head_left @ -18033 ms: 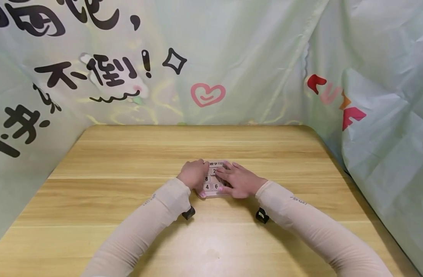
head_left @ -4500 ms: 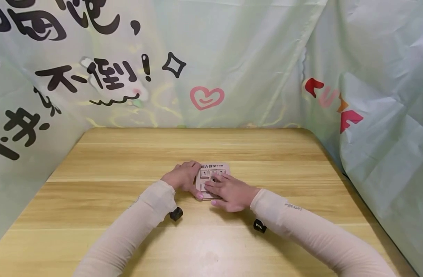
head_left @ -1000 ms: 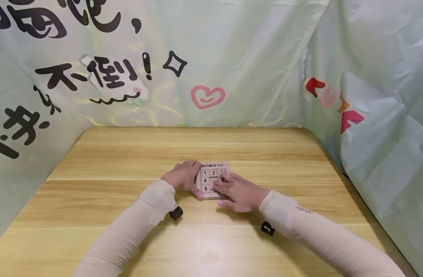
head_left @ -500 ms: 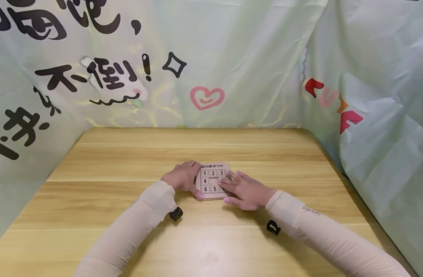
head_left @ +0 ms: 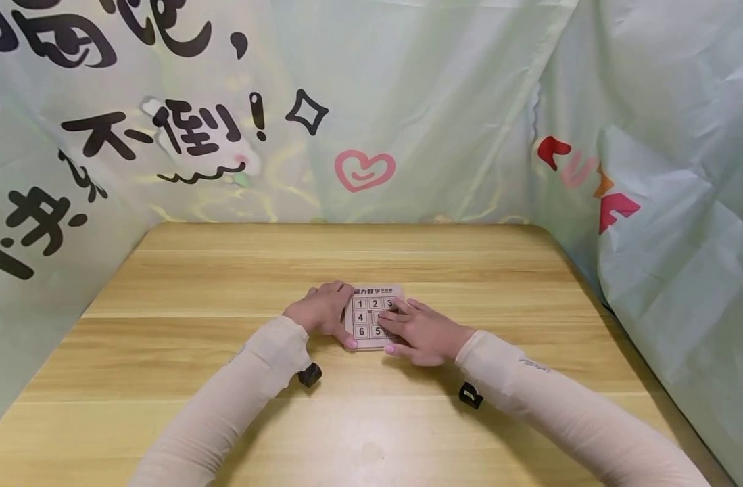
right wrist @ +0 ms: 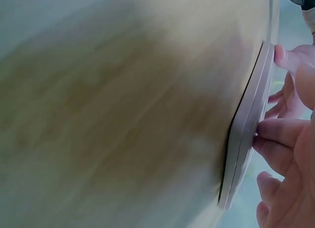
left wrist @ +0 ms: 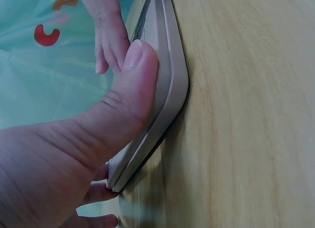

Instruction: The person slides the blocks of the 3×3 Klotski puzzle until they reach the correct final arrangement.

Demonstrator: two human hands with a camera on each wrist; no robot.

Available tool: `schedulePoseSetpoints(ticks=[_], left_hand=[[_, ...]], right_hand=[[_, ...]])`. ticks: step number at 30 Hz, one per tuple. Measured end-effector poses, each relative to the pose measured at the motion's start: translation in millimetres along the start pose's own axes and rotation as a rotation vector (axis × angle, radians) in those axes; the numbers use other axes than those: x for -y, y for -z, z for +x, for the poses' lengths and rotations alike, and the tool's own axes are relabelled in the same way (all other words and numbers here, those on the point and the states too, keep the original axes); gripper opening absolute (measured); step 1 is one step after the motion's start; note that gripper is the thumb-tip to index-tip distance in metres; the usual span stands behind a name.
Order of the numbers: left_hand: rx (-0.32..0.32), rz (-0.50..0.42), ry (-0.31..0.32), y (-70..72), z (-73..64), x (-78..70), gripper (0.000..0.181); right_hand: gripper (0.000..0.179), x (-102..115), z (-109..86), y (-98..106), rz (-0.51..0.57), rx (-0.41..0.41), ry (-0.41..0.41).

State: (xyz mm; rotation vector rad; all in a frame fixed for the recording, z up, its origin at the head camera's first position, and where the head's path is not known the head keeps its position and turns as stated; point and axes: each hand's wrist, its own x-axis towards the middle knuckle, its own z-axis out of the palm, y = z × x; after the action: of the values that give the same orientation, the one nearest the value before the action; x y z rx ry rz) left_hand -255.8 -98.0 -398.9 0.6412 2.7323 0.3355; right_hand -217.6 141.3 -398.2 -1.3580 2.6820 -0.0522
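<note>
A flat number slide puzzle [head_left: 368, 323] lies on the table, its top row reading 1, 2, 3. Down its left side the tiles 4 and 6 show, with 5 at the bottom middle. My left hand [head_left: 322, 312] grips the left side; in the left wrist view its thumb [left wrist: 128, 85] is at the board's edge. From the right, my right hand [head_left: 424, 335] reaches over the board with fingers extended, touching a tile at the centre and hiding the tiles below. The right wrist view shows fingertips [right wrist: 268, 132] on the board's face.
The wood-grain table [head_left: 371, 419] extends around the puzzle on every side. A printed cloth [head_left: 444, 108] hangs behind and along both sides. Each wrist wears a small black device [head_left: 309, 374] under a pale sleeve [head_left: 225, 399].
Since half a second ago my right fingers have moved left, and a tile now shows in the centre gap. Earlier, tile 5 went into the bottom middle. The left hand keeps its grip.
</note>
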Motion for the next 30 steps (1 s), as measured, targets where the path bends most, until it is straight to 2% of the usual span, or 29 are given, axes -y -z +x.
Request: schedulePoseSetpoints(ticks=[8,15,21,30], left_hand=[[-0.006,0.001,-0.014,-2.0,0.8,0.4,0.111],[0.005,0.002,0.002,0.1,0.3,0.0,0.113],[0.009,0.007,0.008,0.9,0.6,0.6,0.113],[0.008,-0.001,0.010,1.1,-0.5,0.9,0.115]], right_hand=[[0.060,3,3.6,-2,-0.018,0.008,0.022],[0.060,8,-11.9,3,-0.010,0.022,0.040],[0.060,9,-21.4,2,-0.017,0.051,0.023],[0.059,2,-15.5,1,-0.016,0.026,0.021]])
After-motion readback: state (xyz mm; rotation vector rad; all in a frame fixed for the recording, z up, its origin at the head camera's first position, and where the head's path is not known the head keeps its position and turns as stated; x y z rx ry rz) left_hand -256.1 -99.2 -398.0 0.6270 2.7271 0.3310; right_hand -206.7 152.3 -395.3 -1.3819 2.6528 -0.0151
